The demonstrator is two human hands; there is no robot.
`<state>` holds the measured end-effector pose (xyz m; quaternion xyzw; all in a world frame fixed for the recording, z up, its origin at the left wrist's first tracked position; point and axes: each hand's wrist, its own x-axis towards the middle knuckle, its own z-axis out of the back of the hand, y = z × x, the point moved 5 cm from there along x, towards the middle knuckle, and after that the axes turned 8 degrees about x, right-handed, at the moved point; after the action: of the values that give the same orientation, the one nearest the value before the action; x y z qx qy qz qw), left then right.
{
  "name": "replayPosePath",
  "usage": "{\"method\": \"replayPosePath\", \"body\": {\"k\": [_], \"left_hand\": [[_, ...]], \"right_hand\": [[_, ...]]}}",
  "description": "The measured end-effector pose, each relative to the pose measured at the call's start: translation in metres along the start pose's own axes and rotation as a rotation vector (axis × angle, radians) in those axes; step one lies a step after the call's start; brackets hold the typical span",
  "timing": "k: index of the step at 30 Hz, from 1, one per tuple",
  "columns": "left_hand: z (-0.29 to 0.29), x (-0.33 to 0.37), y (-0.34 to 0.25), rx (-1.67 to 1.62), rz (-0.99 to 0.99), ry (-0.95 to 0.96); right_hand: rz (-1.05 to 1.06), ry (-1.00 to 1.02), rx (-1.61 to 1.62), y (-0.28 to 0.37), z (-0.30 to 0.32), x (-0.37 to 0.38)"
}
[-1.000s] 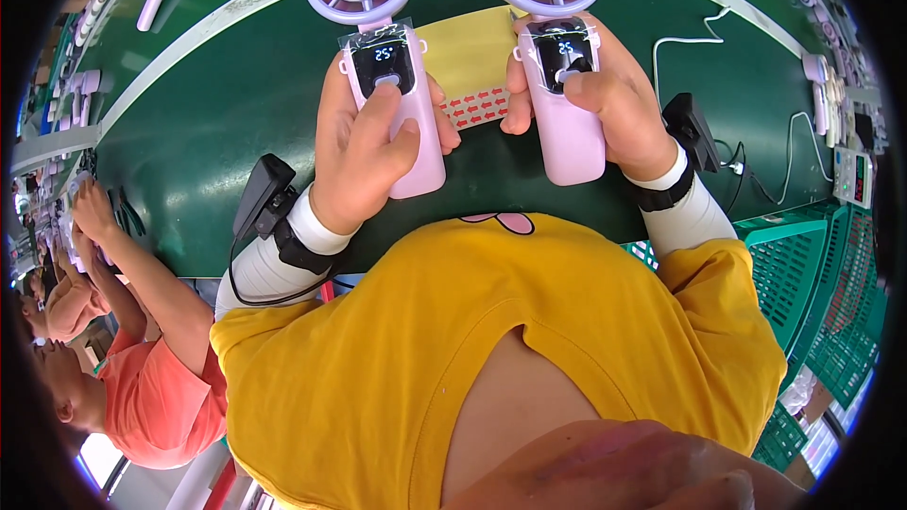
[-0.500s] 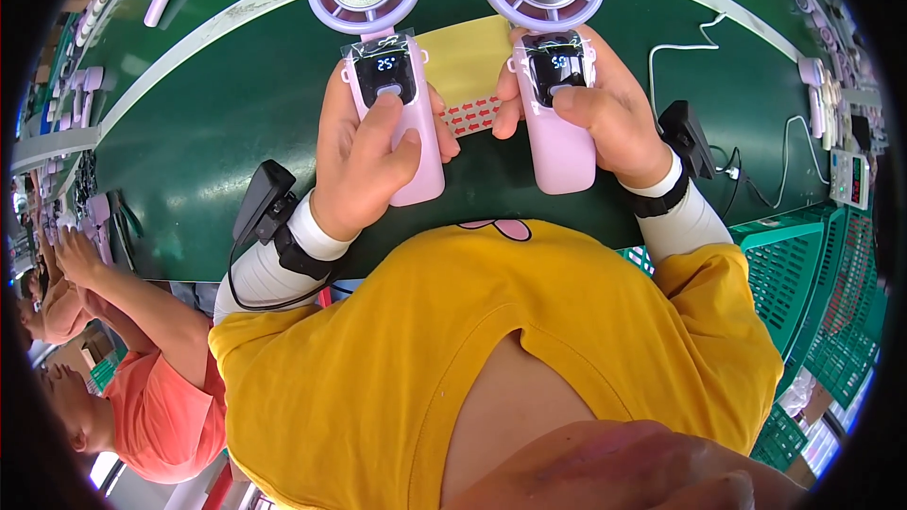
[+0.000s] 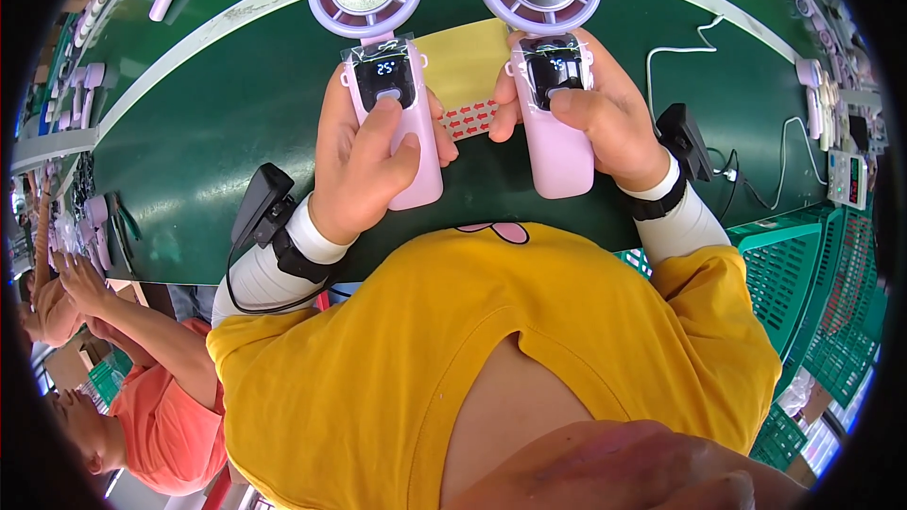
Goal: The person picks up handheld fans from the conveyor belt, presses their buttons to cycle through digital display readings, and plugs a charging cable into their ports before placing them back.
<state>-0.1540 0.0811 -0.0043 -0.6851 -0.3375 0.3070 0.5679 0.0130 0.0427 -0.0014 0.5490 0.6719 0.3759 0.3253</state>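
Two pink handheld fans with round purple-rimmed heads are held upright side by side above the green table (image 3: 217, 151). My left hand (image 3: 364, 156) is wrapped round the left fan (image 3: 418, 165), its thumb on the button under a lit black display. Closed round the right fan (image 3: 559, 156) is my right hand (image 3: 605, 113), its thumb also at the button below a lit display. Clear film covers part of both displays. Between the fans, a yellow sheet (image 3: 463, 66) and a white strip with red arrows (image 3: 470, 119) lie on the table.
A white cable (image 3: 652, 66) runs across the table at right. Green plastic crates (image 3: 779, 264) stand at the lower right, near a small white device with a display (image 3: 847, 179). Several fans line both sides. A person in an orange shirt (image 3: 175, 425) works at left.
The digits on the right fan's display have changed. Both hands keep their grip and have barely moved. The co-worker at left has shifted slightly lower in view.
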Motion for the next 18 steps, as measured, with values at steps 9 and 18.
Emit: {"method": "replayPosePath", "body": {"k": [9,18], "left_hand": [[-0.0015,0.0006,-0.0011,0.007,-0.003,0.004],[-0.0012,0.0014,-0.0011,0.006,-0.013,0.006]], "right_hand": [[0.027,0.023,0.006,-0.0007,0.0003,-0.0001],[0.026,0.006,0.003,-0.0003,0.0004,0.0001]]}}
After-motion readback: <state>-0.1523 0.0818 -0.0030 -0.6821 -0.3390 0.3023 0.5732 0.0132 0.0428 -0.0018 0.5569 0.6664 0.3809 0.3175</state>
